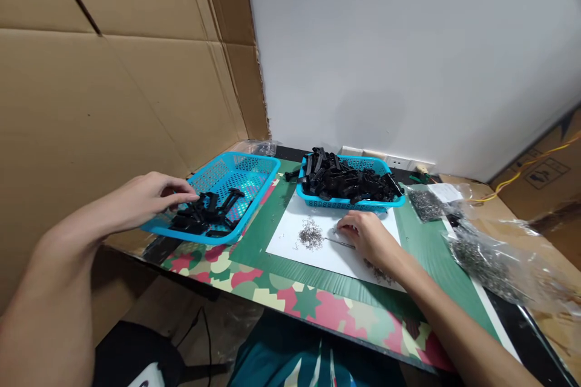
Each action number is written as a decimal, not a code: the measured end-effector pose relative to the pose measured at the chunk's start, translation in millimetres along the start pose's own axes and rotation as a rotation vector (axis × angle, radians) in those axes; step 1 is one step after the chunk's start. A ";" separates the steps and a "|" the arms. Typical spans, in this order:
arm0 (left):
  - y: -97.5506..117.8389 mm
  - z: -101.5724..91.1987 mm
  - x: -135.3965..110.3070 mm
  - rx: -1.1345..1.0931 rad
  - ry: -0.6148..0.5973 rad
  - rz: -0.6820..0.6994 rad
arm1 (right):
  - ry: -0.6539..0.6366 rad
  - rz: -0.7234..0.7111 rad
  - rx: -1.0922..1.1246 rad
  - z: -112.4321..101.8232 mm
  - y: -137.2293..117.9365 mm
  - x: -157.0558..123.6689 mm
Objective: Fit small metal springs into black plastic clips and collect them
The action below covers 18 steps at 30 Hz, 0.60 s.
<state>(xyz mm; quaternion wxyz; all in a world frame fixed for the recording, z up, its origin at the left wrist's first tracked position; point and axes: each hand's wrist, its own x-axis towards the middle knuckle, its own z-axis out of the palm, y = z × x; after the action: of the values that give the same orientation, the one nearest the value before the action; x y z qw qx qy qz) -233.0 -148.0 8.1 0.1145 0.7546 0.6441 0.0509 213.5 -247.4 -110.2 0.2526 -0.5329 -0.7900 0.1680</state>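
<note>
Parts [209,205] sit few in left basket [227,178], heaped in right basket [385,202]; can't tell whether left grip [152,195] or right grip [367,234] holds anything.

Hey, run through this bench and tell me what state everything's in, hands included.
Left basket: partly filled
Right basket: heaped above its rim
Black parts: loose, jumbled in both baskets
White sheet: flat, partly covered
Metal pieces: loose, piled
Left hand: bent over left basket, grip unclear
Right hand: curled over white sheet, grip unclear
Thin metal tool: partly hidden, held or not unclear
Near bag: filled, closure unclear
</note>
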 end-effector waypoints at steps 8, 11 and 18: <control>34.7 4.0 -21.3 -0.250 0.215 -0.042 | 0.093 0.078 0.302 -6.0 -4.6 0.2; 64.0 23.3 -33.8 -0.701 0.182 0.057 | 0.039 0.120 0.552 -5.8 -4.2 -0.8; 153.7 97.9 -58.1 -1.267 0.021 0.239 | -0.004 0.201 0.712 -8.9 -3.8 -2.8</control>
<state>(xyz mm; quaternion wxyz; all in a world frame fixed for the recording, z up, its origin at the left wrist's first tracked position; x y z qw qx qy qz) -73.1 -237.7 -46.0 0.5251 0.6069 0.4017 0.4411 216.6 -251.5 -101.5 0.4027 -0.4863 -0.6263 0.4573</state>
